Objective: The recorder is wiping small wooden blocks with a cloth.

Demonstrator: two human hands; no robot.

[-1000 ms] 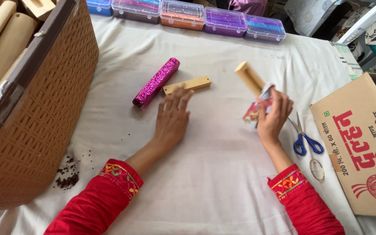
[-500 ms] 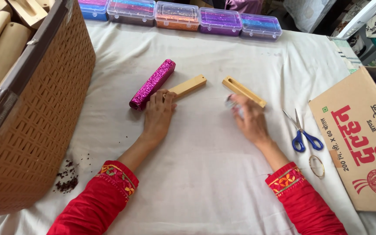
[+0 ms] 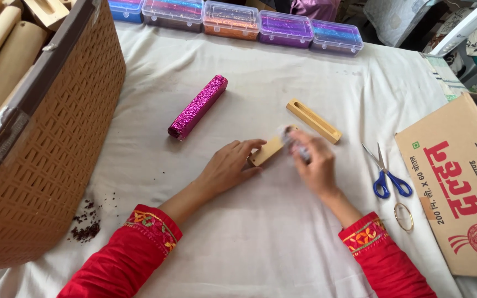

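My left hand (image 3: 228, 166) rests flat on the white cloth and its fingertips press on the near end of a short wooden block (image 3: 268, 149). My right hand (image 3: 314, 164) is blurred and grips a small crumpled glittery piece (image 3: 295, 144) against the block's far end. A second, longer wooden block with a slot (image 3: 314, 120) lies just beyond my right hand. A magenta glitter-wrapped bar (image 3: 198, 106) lies to the upper left of my left hand.
A large brown woven basket (image 3: 56, 132) with wooden rolls stands at the left. Several lidded glitter boxes (image 3: 233, 19) line the far edge. Blue-handled scissors (image 3: 386, 173), a thin bangle (image 3: 404, 216) and a cardboard box (image 3: 459, 182) lie at the right. Dark crumbs (image 3: 86, 226) lie by the basket.
The short block has been pulled from beside the magenta bar toward me. My right hand set the slotted block down, then moved left onto the short block.
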